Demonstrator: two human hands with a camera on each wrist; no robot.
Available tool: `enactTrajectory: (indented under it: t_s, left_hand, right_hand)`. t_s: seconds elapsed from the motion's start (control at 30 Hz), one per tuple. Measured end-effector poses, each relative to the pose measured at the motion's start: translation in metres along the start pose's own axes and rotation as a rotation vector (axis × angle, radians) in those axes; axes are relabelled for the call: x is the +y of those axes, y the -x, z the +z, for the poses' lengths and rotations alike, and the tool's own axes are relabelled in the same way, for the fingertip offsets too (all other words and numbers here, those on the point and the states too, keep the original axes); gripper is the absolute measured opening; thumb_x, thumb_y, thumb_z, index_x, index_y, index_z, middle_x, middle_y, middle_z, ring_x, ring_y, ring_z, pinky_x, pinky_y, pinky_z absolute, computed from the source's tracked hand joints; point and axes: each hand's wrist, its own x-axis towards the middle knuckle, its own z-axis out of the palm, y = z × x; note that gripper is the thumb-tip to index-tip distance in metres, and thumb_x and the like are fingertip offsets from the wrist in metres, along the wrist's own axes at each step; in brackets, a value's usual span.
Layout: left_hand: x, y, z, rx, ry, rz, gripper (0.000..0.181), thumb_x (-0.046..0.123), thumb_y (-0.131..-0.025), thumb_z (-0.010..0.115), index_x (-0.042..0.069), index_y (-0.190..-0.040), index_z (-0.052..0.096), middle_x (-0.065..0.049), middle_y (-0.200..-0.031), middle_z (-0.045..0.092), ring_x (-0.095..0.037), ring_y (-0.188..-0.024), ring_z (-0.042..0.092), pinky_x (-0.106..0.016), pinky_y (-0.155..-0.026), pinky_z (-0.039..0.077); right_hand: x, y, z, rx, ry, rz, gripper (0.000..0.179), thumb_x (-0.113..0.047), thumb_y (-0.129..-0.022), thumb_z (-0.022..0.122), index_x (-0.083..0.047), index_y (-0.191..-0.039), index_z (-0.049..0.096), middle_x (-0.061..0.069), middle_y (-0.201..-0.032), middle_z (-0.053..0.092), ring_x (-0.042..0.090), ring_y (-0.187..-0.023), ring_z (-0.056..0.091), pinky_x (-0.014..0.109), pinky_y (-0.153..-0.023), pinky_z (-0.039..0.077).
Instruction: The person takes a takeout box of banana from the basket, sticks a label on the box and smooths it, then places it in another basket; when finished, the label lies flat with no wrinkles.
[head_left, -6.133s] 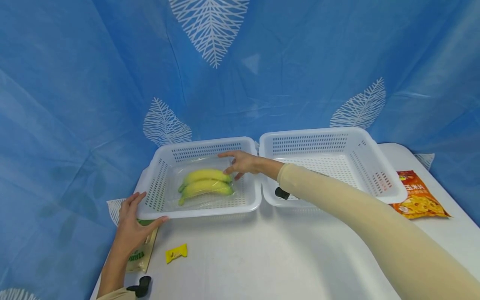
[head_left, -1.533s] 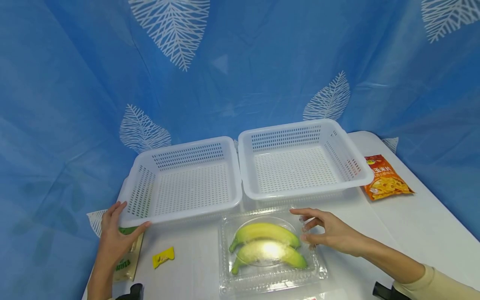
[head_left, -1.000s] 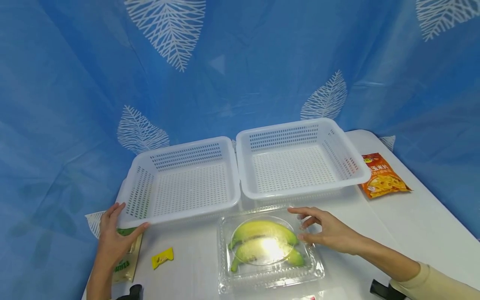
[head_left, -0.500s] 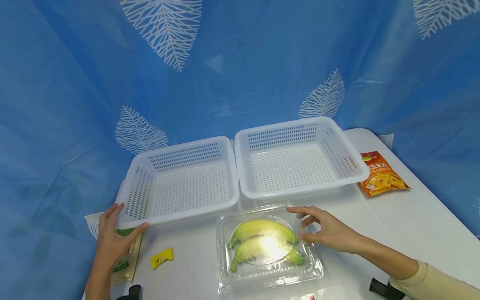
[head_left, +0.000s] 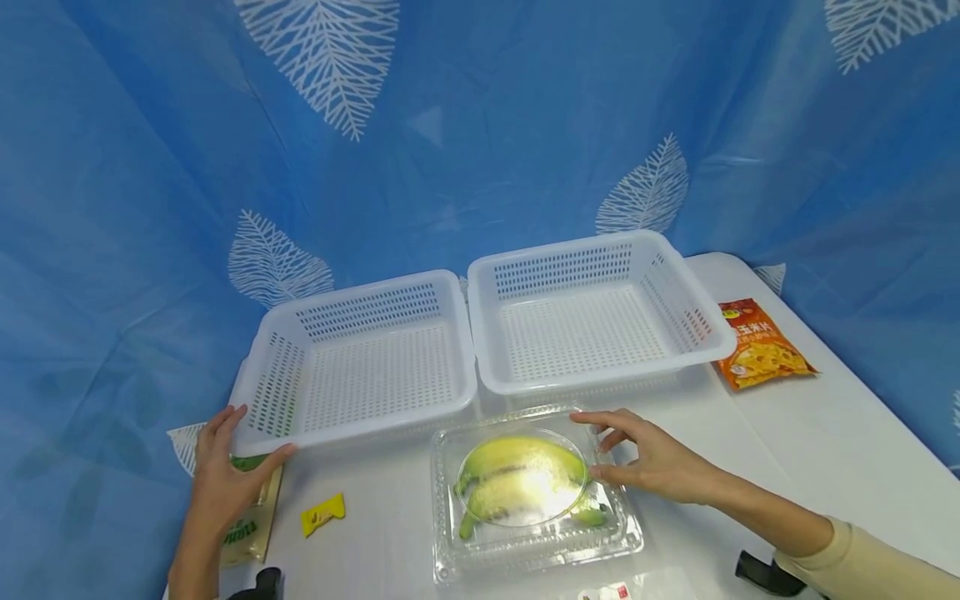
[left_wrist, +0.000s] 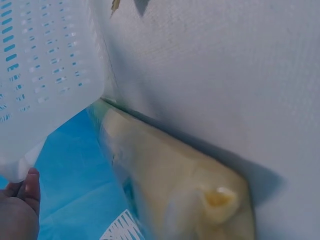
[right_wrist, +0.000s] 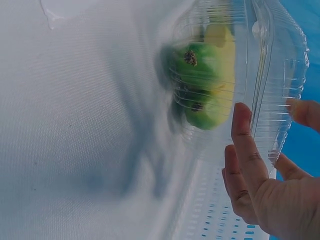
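Note:
In the head view, my left hand grips the near left corner of a white plastic basket, thumb along the front rim and fingers at its side. My right hand holds the right edge of a clear plastic clamshell container, which lies on the table in front of the baskets. Two bananas show through its glare-covered lid. In the right wrist view, thumb and fingers stand on either side of the container's ribbed rim, with the green banana tips inside.
A second white basket stands at the right, beside an orange snack bag. A small yellow wrapped sweet lies left of the container. A beige-green package sits partly under my left hand. A clear packet lies at the front edge.
Six seconds ago the container of bananas was inside the left basket; now it lies on the table with my right hand at its edge. Over the last second little but the lid's glare has shifted.

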Motion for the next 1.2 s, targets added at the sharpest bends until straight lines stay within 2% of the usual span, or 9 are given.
enactTrajectory:
  t_s: [0.2,0.33,0.4,0.5,0.57,0.7,0.87,1.03,1.2]
  left_hand:
    - [0.001,-0.003,-0.004,0.063,-0.027,0.073,0.091,0.022,-0.079,0.083,-0.005,-0.149,0.031,-0.036,-0.153,0.017,-0.058,-0.138,0.017,-0.076,-0.108,0.015]
    - [0.017,0.008,-0.004,0.186,-0.031,0.288,0.092,0.041,-0.075,0.084,-0.007,-0.142,0.042,-0.039,-0.142,0.034,-0.060,-0.129,0.030,-0.073,-0.106,0.019]
    - [0.033,0.023,-0.002,0.206,-0.033,0.393,0.090,0.040,-0.072,0.086,-0.007,-0.138,0.047,-0.036,-0.133,0.044,-0.053,-0.119,0.041,-0.059,-0.108,0.029]
    - [0.057,0.051,0.003,0.107,-0.017,0.470,0.084,0.018,-0.065,0.091,-0.002,-0.137,0.051,-0.020,-0.126,0.056,-0.029,-0.113,0.051,-0.028,-0.104,0.039]
    - [0.070,0.071,0.010,0.031,0.003,0.494,0.080,0.007,-0.061,0.091,0.003,-0.133,0.056,-0.006,-0.116,0.060,-0.012,-0.103,0.054,-0.014,-0.091,0.041]
    - [0.087,0.104,0.029,-0.136,0.090,0.523,0.062,0.011,-0.063,0.091,0.017,-0.119,0.064,0.015,-0.097,0.061,0.004,-0.083,0.056,-0.016,-0.069,0.049]
    - [0.096,0.133,0.056,-0.362,0.186,0.524,0.030,0.015,-0.077,0.083,0.017,-0.103,0.068,0.013,-0.084,0.060,0.004,-0.073,0.054,-0.020,-0.058,0.051]
    - [0.092,0.152,0.076,-0.442,0.068,0.618,0.022,0.028,-0.087,0.074,0.010,-0.101,0.070,0.017,-0.082,0.056,0.011,-0.072,0.046,-0.008,-0.055,0.042]
    - [0.089,0.162,0.090,-0.416,-0.032,0.874,0.028,0.040,-0.088,0.072,0.018,-0.106,0.072,0.015,-0.095,0.061,0.008,-0.081,0.053,-0.002,-0.067,0.042]
  right_hand:
    - [-0.003,-0.005,-0.001,0.008,0.007,-0.043,0.064,-0.029,-0.091,0.071,-0.017,-0.147,0.044,0.021,-0.134,0.045,0.027,-0.107,0.053,0.027,-0.069,0.059]
    - [-0.003,-0.004,0.001,-0.005,-0.013,-0.051,0.065,-0.027,-0.092,0.069,-0.019,-0.150,0.039,0.021,-0.137,0.040,0.032,-0.110,0.052,0.028,-0.070,0.059]
    - [-0.001,-0.003,0.001,-0.012,-0.012,-0.058,0.067,-0.026,-0.093,0.068,-0.020,-0.152,0.037,0.021,-0.140,0.038,0.033,-0.112,0.051,0.028,-0.072,0.059]
    - [0.002,0.000,0.001,-0.013,-0.013,-0.064,0.070,-0.026,-0.093,0.068,-0.022,-0.153,0.033,0.020,-0.144,0.035,0.035,-0.114,0.050,0.028,-0.073,0.058]
    - [0.003,0.003,0.001,-0.009,-0.020,-0.056,0.073,-0.027,-0.092,0.070,-0.024,-0.154,0.032,0.017,-0.147,0.033,0.034,-0.116,0.050,0.028,-0.074,0.058]
    - [0.008,0.006,0.001,0.004,-0.041,-0.065,0.073,-0.024,-0.090,0.072,-0.024,-0.152,0.034,0.013,-0.149,0.032,0.026,-0.117,0.049,0.028,-0.076,0.058]
    - [0.012,0.007,0.002,0.016,-0.042,-0.126,0.066,-0.020,-0.090,0.071,-0.018,-0.149,0.040,0.016,-0.148,0.032,0.017,-0.114,0.049,0.028,-0.075,0.058]
    - [0.012,0.008,0.003,0.026,-0.045,-0.129,0.066,-0.019,-0.090,0.072,-0.019,-0.148,0.041,0.016,-0.147,0.034,0.019,-0.113,0.050,0.028,-0.075,0.057]
    - [0.011,0.010,0.004,0.034,-0.045,-0.120,0.065,-0.020,-0.090,0.072,-0.019,-0.148,0.041,0.015,-0.147,0.034,0.021,-0.112,0.051,0.027,-0.075,0.057]
